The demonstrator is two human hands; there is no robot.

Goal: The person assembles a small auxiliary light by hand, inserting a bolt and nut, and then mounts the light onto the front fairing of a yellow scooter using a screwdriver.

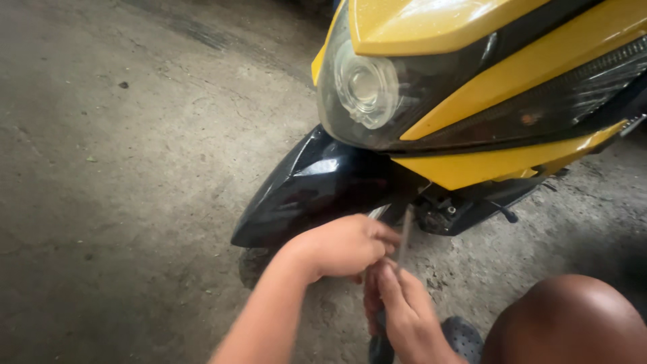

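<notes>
A: Eyes on the thin metal rod (405, 232), standing nearly upright just below the scooter's nose, at about 6 o'clock from the headlight (367, 84).

B: Who has it?

A: The right hand (411, 317) comes up from 6 o'clock, its fingers closed around the rod's lower end. The left hand (347, 244) reaches in from 7 o'clock, fingers curled tight, fingertips meeting the rod near its middle. Whether that grip truly clamps the rod I cannot tell.

B: And around them?

A: The rod's tip points up into the dark gap beneath the yellow front panel (499, 165). At 9 o'clock from the hands sits the glossy black front fender (303, 189), with the tyre (255, 264) peeking out under it. A bare knee (573, 323) fills the 4 o'clock corner, and a dark perforated shoe (464, 337) shows beside the right wrist. All of it rests on a stained concrete floor (121, 202).
</notes>
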